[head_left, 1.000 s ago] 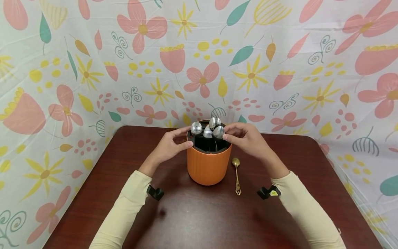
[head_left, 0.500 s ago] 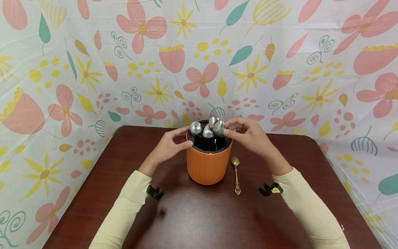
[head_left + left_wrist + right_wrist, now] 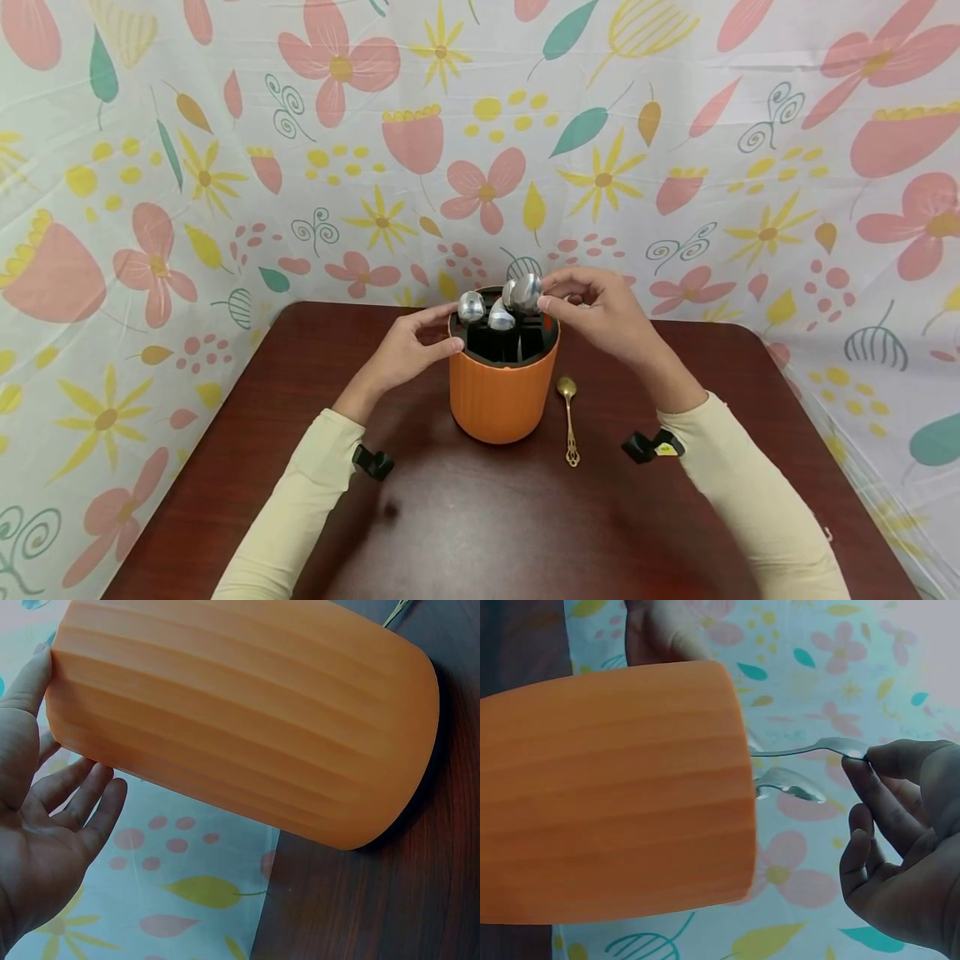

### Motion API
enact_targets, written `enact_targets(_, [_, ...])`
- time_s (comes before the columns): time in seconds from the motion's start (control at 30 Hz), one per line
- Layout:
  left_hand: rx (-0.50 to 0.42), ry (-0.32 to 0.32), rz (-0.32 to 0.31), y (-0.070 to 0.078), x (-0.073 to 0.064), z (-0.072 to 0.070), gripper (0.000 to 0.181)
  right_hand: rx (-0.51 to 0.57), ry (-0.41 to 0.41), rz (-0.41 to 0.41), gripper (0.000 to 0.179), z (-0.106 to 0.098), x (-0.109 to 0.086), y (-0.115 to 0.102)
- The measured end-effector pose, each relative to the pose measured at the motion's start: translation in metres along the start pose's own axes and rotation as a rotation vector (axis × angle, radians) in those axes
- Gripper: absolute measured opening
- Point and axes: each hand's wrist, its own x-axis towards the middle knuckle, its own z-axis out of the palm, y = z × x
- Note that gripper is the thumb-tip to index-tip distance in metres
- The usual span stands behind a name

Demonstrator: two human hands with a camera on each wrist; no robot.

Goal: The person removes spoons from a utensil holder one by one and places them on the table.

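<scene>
A ribbed orange utensil holder (image 3: 501, 400) with a black divided insert stands upright on the table, spoons poking bowl-up from it. My right hand (image 3: 603, 321) pinches the bowl of a silver spoon (image 3: 529, 293) between thumb and fingertips; in the right wrist view its handle (image 3: 784, 753) runs down behind the holder's rim. Lower beside it is another spoon (image 3: 791, 784). My left hand (image 3: 401, 354) rests against the holder's left rim, thumb in front and a finger behind; its other fingers (image 3: 86, 795) are relaxed. Two more silver spoon bowls (image 3: 471, 307) show near the left hand.
A small gold spoon (image 3: 570, 421) with an ornate handle lies on the dark wooden table (image 3: 480, 525), right of the holder. Behind the table's back edge hangs a white cloth (image 3: 420, 192) with flowers and leaves. Both wrists wear black camera mounts (image 3: 372, 462).
My right hand has drawn the pinched silver spoon upward, and it now stands higher above the holder, overlapping the rear spoon in view. My left hand has kept its place at the rim.
</scene>
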Motion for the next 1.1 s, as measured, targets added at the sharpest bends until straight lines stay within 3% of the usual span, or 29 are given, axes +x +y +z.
enact_targets(0.33, [0.015, 0.009, 0.026, 0.001, -0.001, 0.000, 0.059, -0.007, 0.000, -0.120, 0.015, -0.010, 0.016, -0.021])
enact_targets(0.5, [0.021, 0.016, 0.032, 0.000, -0.001, -0.001, 0.060, -0.034, 0.002, -0.119, 0.017, -0.015, 0.023, -0.032])
enact_targets(0.73, [0.018, 0.022, 0.036, -0.001, -0.001, 0.000, 0.060, 0.036, 0.024, -0.145, 0.016, -0.023, 0.032, -0.055])
enact_targets(1.1, [0.000, 0.017, 0.032, -0.002, 0.000, 0.000, 0.059, -0.005, 0.088, -0.142, 0.014, -0.045, 0.036, -0.080])
